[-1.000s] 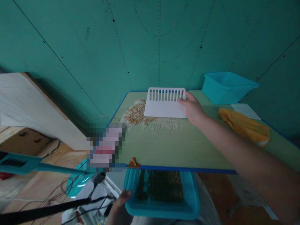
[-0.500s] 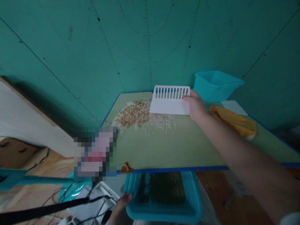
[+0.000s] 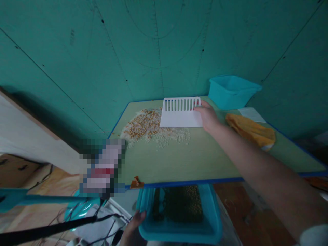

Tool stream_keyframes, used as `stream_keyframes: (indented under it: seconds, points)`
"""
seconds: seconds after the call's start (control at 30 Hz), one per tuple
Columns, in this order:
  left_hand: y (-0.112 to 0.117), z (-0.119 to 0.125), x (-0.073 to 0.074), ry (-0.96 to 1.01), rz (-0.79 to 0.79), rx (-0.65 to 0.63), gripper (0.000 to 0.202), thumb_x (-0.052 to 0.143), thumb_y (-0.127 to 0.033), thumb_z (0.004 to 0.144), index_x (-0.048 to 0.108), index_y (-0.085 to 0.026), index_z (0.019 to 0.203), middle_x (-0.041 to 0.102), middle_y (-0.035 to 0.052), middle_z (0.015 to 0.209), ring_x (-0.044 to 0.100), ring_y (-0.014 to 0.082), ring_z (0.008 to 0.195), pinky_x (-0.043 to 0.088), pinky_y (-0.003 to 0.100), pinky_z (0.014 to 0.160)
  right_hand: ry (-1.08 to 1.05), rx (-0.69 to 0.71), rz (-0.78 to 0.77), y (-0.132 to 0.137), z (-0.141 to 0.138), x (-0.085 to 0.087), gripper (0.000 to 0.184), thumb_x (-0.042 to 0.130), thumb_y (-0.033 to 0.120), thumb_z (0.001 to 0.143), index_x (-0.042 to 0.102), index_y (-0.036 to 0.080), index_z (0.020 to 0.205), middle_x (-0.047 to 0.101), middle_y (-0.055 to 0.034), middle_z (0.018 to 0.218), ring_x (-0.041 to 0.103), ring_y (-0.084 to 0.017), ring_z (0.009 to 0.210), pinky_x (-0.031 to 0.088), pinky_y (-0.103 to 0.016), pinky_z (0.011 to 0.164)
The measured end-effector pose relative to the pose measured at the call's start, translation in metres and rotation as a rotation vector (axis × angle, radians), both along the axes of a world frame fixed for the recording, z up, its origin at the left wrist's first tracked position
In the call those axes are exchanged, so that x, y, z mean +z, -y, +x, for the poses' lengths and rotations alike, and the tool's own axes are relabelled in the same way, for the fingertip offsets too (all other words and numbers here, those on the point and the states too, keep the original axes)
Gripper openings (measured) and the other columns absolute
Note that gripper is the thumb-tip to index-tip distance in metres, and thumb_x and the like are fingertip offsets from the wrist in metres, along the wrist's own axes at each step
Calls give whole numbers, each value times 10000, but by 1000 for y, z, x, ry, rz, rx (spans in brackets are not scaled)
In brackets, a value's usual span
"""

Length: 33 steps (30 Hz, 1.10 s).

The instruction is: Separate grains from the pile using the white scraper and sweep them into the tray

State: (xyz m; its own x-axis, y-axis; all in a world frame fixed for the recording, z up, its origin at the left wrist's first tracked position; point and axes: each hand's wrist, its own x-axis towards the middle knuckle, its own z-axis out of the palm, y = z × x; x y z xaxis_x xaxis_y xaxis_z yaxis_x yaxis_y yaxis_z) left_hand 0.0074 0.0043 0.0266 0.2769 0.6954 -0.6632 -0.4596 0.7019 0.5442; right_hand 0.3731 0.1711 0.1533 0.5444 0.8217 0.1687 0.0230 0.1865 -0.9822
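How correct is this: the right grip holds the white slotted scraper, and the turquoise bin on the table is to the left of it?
The side is wrong: in the head view, the turquoise bin on the table is to the right of the white slotted scraper, which the right grip does hold.

Location type: improvised indoor work area. Indicators: marked green wall panels (image 3: 228,37) with visible joints, a blue-edged table (image 3: 184,160), loose cables (image 3: 60,213), a brown box (image 3: 15,171)
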Motion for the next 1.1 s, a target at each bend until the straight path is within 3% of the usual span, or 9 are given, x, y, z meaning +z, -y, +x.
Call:
stream_keyframes:
  seconds: [0.13, 0.27, 0.47, 0.67, 0.83, 1.0, 1.1]
  points:
    - [5, 10, 18, 24, 37, 15, 115, 715, -266, 626, 753, -227, 727, 769, 61, 774, 599, 352, 1033, 423, 481, 918, -25, 32, -30, 2, -5, 1, 173, 534, 225, 579, 544, 225, 752, 588, 3, 694, 537, -184, 657, 405, -314, 594]
    - [7, 18, 33, 36, 45, -15, 177, 724, -282, 621, 754, -189, 768, 763, 88, 734, 616, 384, 988, 437, 522, 887, -77, 62, -28, 2, -9, 2, 185, 532, 196, 571, 554, 210, 754, 589, 1, 698, 541, -176, 639, 412, -324, 611]
    - [6, 19, 34, 24, 45, -5, 92, 725, -270, 623, 746, -228, 702, 766, 58, 745, 618, 375, 990, 441, 517, 884, -64, 86, -63, 4, -15, 3, 195, 533, 213, 569, 546, 210, 764, 581, -7, 697, 535, -189, 645, 398, -341, 618]
    - [6, 19, 35, 21, 18, -2, 146, 734, -277, 611, 752, -211, 740, 769, 70, 780, 616, 370, 999, 438, 506, 893, -47, 127, -55, 9, -22, 7, 163, 537, 220, 573, 530, 214, 736, 563, 6, 657, 504, -164, 598, 368, -301, 552]
    - [6, 10, 14, 18, -1, -12, 209, 717, -324, 593, 751, -224, 773, 767, 85, 842, 552, 392, 1089, 428, 513, 902, -50, 152, -84, 12, -26, 8, 184, 535, 211, 559, 544, 212, 743, 570, 13, 621, 502, -157, 567, 354, -280, 513]
    - [-2, -12, -19, -31, 57, 6, 158, 755, -266, 490, 723, -282, 644, 755, 43, 659, 484, 411, 1158, 402, 513, 926, -96, 233, -87, 15, -33, 11, 187, 539, 211, 558, 558, 207, 744, 565, 15, 597, 512, -161, 556, 365, -284, 513]
    - [-7, -18, -23, -50, 122, 4, 131, 734, -213, 549, 713, -295, 648, 743, 23, 630, 527, 387, 1123, 405, 508, 926, -107, 192, -100, 16, -34, 12, 179, 545, 215, 560, 560, 211, 739, 559, 19, 593, 499, -156, 552, 349, -277, 509]
